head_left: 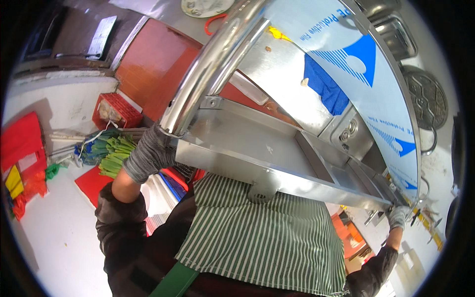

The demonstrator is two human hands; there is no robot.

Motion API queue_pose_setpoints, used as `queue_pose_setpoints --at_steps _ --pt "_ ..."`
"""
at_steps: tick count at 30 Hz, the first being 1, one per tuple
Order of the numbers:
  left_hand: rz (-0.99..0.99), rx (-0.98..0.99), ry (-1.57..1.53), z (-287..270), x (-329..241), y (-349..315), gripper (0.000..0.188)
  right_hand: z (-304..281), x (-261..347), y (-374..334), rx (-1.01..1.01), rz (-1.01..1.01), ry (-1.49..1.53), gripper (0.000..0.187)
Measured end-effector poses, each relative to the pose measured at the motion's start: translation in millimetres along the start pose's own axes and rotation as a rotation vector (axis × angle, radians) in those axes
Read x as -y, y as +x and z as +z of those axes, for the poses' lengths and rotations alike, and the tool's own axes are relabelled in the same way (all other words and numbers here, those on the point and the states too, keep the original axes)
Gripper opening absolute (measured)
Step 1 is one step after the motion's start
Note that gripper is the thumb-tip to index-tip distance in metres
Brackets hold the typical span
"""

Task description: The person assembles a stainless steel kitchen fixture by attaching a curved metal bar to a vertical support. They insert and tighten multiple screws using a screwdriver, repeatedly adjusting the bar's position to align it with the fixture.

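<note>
Holding steel frame by both ends, just before striped apron. Steel frame (277, 171): shallow, tray-like, divided by crosspiece (315, 157). Red crate (129, 111) beyond left forearm, pale item (107, 112) inside; leafy greens (118, 152) near crate. Rectangular steel pan (394, 35) at far right, beyond blue-printed panel (346, 49). Left hand (149, 153): gloved fingers clamped on frame corner beside shiny tube (190, 94). Right hand (398, 217): gloved fingers clamped on opposite corner, exact spread too small to tell.

Frame (297, 185): between left hand (151, 151) and right hand (398, 217)
Crate (121, 110): left of frame, behind greens (116, 152)
Pan (426, 96): right of frame
</note>
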State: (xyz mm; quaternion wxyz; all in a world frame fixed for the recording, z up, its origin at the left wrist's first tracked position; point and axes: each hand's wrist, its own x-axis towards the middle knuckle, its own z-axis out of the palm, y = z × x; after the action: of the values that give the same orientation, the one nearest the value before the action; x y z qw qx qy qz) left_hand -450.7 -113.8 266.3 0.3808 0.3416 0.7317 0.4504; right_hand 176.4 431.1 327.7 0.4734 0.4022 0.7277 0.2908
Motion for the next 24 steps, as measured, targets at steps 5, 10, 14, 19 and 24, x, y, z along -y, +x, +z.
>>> queue_pose_setpoints --at_steps 5,10,14,19,24 --pt "-0.202 -0.008 -0.605 27.2 31.8 7.2 0.079 -27.6 3.5 -10.0 -0.045 -0.06 0.073 0.029" --pt "0.075 0.113 -0.889 29.6 23.5 17.3 0.073 -38.2 17.5 -29.1 0.035 -0.114 0.111 0.026" --pt "0.145 0.005 -0.414 34.8 20.1 50.6 0.071 -31.6 16.6 -36.7 -0.043 -0.243 0.408 0.023" --pt "0.116 -0.074 -0.096 38.1 38.2 87.1 0.068 -34.3 20.4 -46.9 -0.162 -0.249 0.602 0.027" --pt "0.13 -0.096 0.092 30.4 42.6 106.3 0.065 -44.2 30.9 -52.7 -0.141 -0.217 0.613 0.024"
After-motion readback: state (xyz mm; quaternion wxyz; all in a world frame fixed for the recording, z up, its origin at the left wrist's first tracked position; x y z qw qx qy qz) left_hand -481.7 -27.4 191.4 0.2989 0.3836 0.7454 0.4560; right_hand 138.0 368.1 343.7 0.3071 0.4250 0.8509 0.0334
